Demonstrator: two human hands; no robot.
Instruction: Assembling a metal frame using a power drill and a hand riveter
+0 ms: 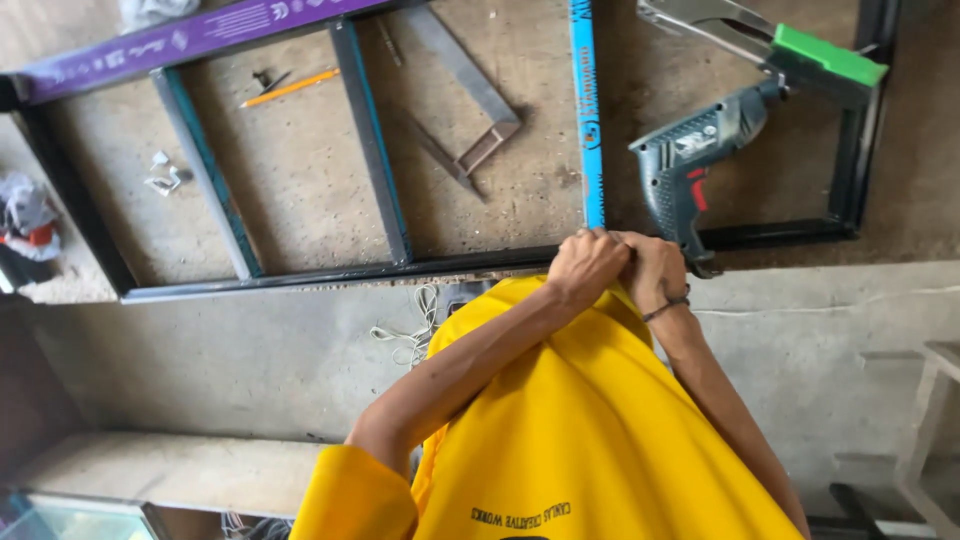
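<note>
Both hands meet at the lower end of a narrow blue metal bar (590,120) that runs straight up the view, its painted face glossy and marked with light print. The left hand (585,265) is curled into a fist with the fingers (598,243) closed about the bar's end, and the right hand (652,268), a dark band at its wrist, presses in beside it, fingers folded over the same spot; how much of the bar each grips is hidden. The bar's end sits at the dark steel frame (330,272) lying on the rough concrete floor (300,180). Just right of the hands lies a grey-green power drill (690,160) with a red trigger. A loose yellow shirt (580,430) fills the foreground.
</note>
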